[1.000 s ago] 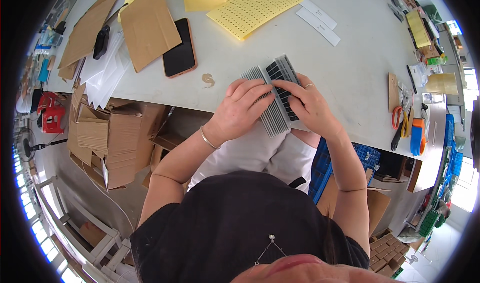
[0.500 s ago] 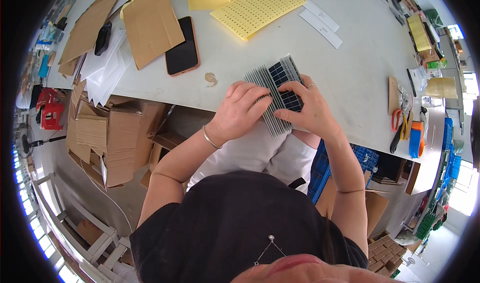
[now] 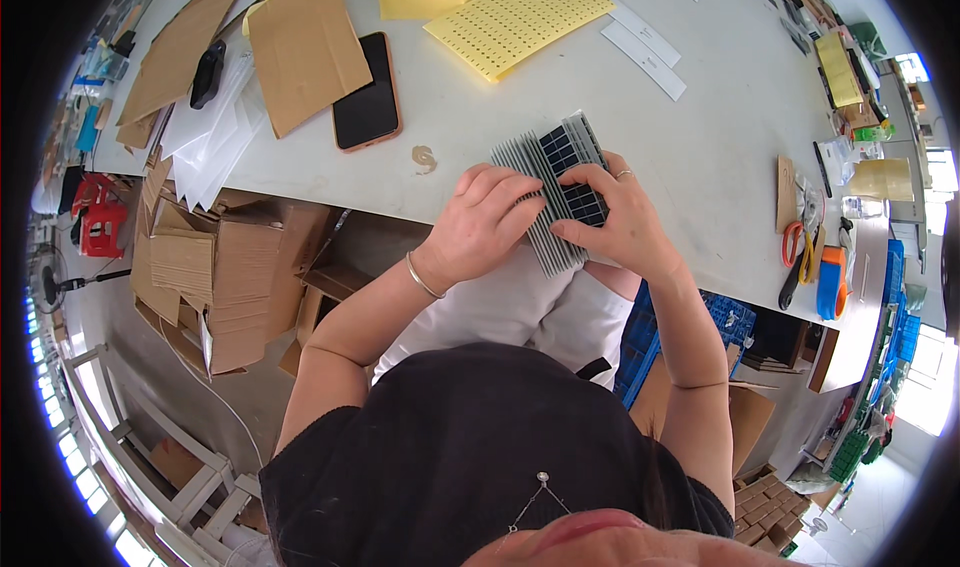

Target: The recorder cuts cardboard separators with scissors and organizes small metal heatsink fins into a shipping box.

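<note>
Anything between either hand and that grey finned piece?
Nothing visible. The left hand is at its fins, the right hand at its dark gridded side, both up against the grey finned piece. The phone and yellow sheet lie apart, farther up the table. Its underside is hidden.

From where I'm standing, the finned grey piece (image 3: pixel 555 207) is showing thin, stiff-looking ridges, metal or plastic I can't tell, and its dark squares (image 3: pixel 585 205) are looking smooth. The tabletop (image 3: pixel 470 117) is giving a soft sheen. Cardboard (image 3: pixel 305 57) is looking matt, the phone (image 3: pixel 367 102) glassy, plastic bags (image 3: pixel 215 142) are shining, the bracelet (image 3: pixel 422 275) is glinting like metal, and the shirt's (image 3: pixel 490 427) black cloth is appearing dull.
</note>
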A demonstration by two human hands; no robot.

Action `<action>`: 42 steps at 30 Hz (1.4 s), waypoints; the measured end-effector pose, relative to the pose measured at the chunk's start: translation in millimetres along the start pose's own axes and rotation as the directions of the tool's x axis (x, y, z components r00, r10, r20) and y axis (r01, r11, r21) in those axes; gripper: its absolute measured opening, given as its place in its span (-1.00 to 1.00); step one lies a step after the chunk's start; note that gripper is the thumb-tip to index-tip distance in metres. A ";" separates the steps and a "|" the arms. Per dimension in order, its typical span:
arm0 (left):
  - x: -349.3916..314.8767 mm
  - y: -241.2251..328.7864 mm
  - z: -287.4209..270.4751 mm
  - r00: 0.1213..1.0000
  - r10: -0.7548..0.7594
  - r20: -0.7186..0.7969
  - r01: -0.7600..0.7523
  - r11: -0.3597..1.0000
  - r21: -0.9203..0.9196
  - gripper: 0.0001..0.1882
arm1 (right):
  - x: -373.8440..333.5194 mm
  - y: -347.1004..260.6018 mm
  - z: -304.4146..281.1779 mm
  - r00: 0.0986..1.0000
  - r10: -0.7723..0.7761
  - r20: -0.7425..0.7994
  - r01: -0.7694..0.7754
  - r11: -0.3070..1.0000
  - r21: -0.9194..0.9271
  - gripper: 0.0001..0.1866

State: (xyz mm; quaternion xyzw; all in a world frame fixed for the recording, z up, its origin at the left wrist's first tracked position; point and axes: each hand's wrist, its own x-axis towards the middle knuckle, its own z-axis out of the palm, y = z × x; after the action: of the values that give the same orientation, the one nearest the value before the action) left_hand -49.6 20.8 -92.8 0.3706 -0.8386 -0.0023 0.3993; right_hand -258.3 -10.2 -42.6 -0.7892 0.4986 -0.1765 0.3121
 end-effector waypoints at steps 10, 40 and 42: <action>-0.6 -0.1 0.9 1.000 0.013 -0.015 -0.013 1.000 0.006 -0.68 | 3.1 6.2 -2.3 0.991 -0.135 0.003 0.130 0.961 0.246 -0.55; -0.7 -5.2 -14.1 0.995 -0.026 0.094 0.032 0.998 -0.054 -0.71 | -1.9 -0.6 2.9 0.994 -0.107 0.015 0.107 0.994 -0.022 -0.38; 2.6 -7.5 -20.2 0.990 -0.037 0.138 0.046 0.997 -0.058 -0.77 | -2.2 -0.8 3.1 0.994 -0.106 0.007 0.106 0.994 -0.015 -0.38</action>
State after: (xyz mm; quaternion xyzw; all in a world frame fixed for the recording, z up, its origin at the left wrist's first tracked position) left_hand -32.4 19.6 -79.5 0.3745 -0.8557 -0.0619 0.3518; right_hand -256.9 -7.0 -44.4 -0.8174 0.4564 -0.1865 0.2978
